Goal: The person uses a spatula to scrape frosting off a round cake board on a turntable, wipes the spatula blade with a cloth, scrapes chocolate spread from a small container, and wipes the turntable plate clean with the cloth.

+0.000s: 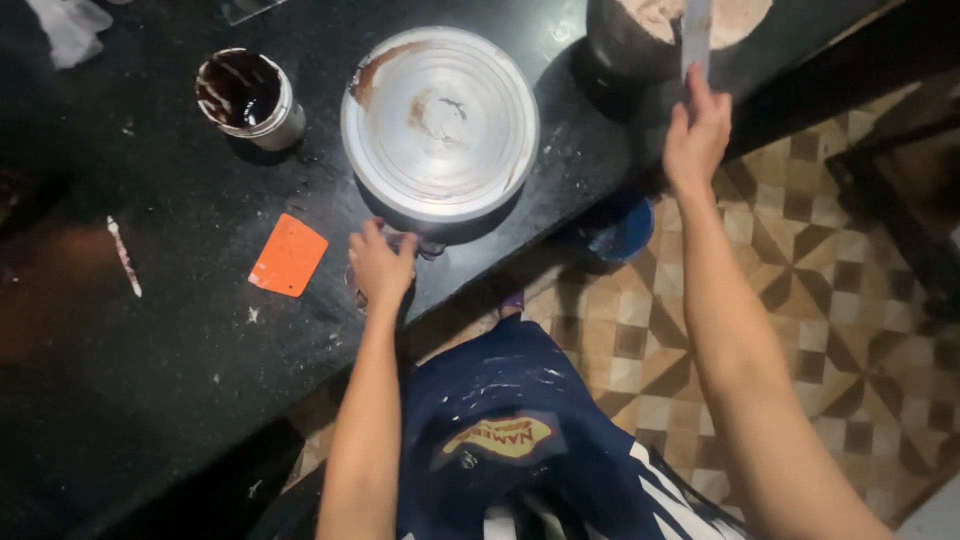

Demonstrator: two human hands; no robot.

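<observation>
A round silver cake turntable [440,120] with brown smears stands on the black counter [150,330]. My left hand [380,265] rests at its near edge by the base, fingers curled; whether it grips anything is unclear. My right hand [697,130] reaches to the far right and is closed on a long flat metal spatula [695,35]. The blade lies against a brown cake [700,18] at the counter's far right corner.
A steel cup [250,97] lined with chocolate stands left of the turntable. An orange plastic scraper [289,256] lies beside my left hand. A thin smeared stick [124,257] lies further left. Patterned floor tiles [820,260] and a blue object [622,228] show on the right.
</observation>
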